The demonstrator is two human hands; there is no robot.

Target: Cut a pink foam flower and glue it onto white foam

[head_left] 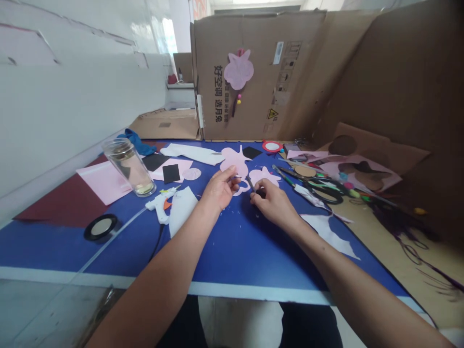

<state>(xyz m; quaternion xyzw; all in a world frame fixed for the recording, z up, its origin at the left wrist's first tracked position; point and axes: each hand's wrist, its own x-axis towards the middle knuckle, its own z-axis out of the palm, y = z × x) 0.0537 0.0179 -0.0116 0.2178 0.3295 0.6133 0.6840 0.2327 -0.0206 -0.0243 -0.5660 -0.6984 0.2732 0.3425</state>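
Note:
My left hand (219,189) is closed, thumb and fingers pinched at a small curved pink paper piece (245,185) with an opening in its middle. Against its right side points a slim dark tool (249,182), gripped by my closed right hand (268,199); whether it is a pair of small scissors or a knife I cannot make out. Just behind my left fingertips is a larger pink paper cutout (232,158) with a rounded body and pointed tips. Another pink cutout (266,176) lies beyond my right hand. Tiny paper scraps dot the blue tabletop (232,256).
To the left stand a glass cup (131,166) of pale liquid, a white glue gun (159,207) and a black tape roll (100,227). Black-handled scissors (326,194) and a craft knife (308,194) lie right. A cardboard box (268,92) rises behind, bearing a pink cutout (239,71).

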